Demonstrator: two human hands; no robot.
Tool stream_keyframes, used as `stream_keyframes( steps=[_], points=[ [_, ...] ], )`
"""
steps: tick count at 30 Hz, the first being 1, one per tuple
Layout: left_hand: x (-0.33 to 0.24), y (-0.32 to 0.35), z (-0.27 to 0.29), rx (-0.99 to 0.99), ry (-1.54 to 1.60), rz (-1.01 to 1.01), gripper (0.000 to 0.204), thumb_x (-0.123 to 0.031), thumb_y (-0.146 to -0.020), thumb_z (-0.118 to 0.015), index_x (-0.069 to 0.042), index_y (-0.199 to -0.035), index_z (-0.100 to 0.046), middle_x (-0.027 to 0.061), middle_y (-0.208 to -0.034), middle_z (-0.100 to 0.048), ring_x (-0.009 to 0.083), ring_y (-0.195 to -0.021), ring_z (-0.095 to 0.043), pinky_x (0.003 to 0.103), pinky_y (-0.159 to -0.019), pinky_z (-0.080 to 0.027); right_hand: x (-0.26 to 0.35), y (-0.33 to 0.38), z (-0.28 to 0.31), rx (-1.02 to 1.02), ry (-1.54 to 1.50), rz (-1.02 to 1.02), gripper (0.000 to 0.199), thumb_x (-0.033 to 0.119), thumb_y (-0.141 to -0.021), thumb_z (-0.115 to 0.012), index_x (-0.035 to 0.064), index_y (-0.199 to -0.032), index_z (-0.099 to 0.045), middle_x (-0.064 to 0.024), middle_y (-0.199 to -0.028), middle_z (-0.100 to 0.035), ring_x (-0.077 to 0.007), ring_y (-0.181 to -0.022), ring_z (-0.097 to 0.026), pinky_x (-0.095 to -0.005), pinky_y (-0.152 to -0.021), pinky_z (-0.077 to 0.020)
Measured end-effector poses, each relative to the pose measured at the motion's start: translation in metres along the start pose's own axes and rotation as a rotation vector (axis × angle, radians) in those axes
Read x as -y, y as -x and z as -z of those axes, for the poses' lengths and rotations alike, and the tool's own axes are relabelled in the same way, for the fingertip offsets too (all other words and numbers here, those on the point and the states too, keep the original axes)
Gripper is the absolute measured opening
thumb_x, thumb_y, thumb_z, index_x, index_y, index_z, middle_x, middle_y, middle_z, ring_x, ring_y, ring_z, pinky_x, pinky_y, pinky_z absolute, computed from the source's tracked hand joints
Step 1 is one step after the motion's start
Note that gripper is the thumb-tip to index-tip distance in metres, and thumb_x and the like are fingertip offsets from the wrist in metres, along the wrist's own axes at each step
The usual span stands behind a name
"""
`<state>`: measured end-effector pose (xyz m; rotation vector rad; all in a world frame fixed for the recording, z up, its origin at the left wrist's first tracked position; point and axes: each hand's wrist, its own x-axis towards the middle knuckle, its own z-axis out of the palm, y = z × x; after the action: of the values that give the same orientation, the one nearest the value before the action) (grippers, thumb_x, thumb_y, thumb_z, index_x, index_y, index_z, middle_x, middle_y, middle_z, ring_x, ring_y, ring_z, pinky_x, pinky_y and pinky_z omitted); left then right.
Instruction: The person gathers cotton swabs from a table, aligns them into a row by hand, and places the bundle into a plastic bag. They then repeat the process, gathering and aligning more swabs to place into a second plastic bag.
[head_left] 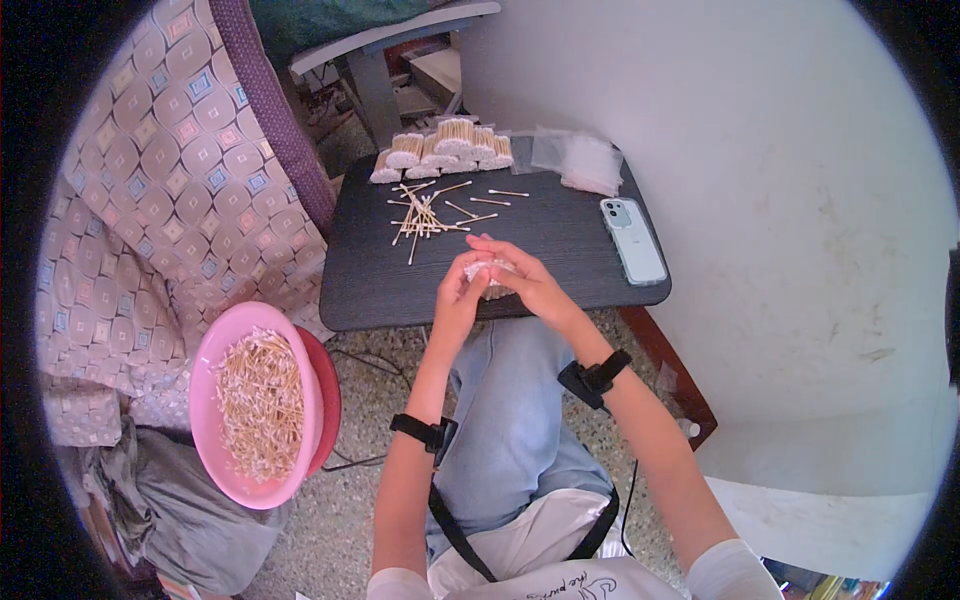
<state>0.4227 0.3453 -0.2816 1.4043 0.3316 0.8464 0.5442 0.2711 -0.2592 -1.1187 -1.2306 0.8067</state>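
Between my two hands, over the near edge of the black table [365, 285], is a bundle of cotton swabs [492, 290] with its white tips facing up. My left hand [458, 285] is wrapped round its left side. From the right, my right hand [535, 285] closes over it, with fingers across the top. Most of the bundle is hidden by my fingers. Just beyond my hands, loose cotton swabs [420, 215] lie scattered on the table. Stacked bundles of cotton swabs [440, 150] line the far edge.
Clear plastic bags [590, 163] lie at the far right of the table, with a phone [632, 242] nearer. A pink basin [205, 420] full of loose swabs stands at left on a red support [328, 400]. A white wall [780, 220] borders the right; patterned fabric [180, 180] hangs left.
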Motion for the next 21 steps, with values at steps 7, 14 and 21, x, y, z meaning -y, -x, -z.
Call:
stream_keyframes(
  steps=[7,14,21],
  points=[
    [0.009,0.001,0.012,0.018,0.049,0.218,0.024,-0.020,-0.094,-0.051,-0.002,-0.110,-0.057,0.0046,-0.106,-0.061,0.0093,-0.097,-0.055,0.024,-0.085,-0.042,-0.008,0.004,0.000,0.014,-0.291,-0.193,0.037,0.018,-0.091,-0.054,0.0047,-0.126,-0.050,-0.0071,-0.132,-0.049,-0.0171,-0.124,-0.042,-0.0318,-0.103,-0.0327],
    [0.011,-0.004,0.015,-0.030,0.013,0.105,0.028,-0.024,-0.095,-0.051,-0.001,-0.106,-0.061,0.0007,-0.095,-0.062,0.0052,-0.086,-0.054,0.021,-0.076,-0.042,-0.014,-0.003,-0.003,-0.022,-0.221,-0.073,0.031,0.016,-0.091,-0.056,0.0038,-0.119,-0.052,-0.0093,-0.129,-0.050,-0.0161,-0.117,-0.047,-0.0284,-0.099,-0.0354],
    [-0.012,0.007,0.006,-0.230,-0.359,0.071,0.032,-0.028,-0.091,-0.058,0.002,-0.099,-0.064,0.0019,-0.078,-0.064,0.0049,-0.064,-0.052,0.022,-0.055,-0.041,0.000,0.014,-0.009,-0.419,-0.018,0.014,0.021,0.017,-0.085,-0.065,-0.0032,-0.079,-0.064,-0.0041,-0.081,-0.065,-0.0079,-0.074,-0.056,-0.0225,-0.066,-0.0450]
  ],
)
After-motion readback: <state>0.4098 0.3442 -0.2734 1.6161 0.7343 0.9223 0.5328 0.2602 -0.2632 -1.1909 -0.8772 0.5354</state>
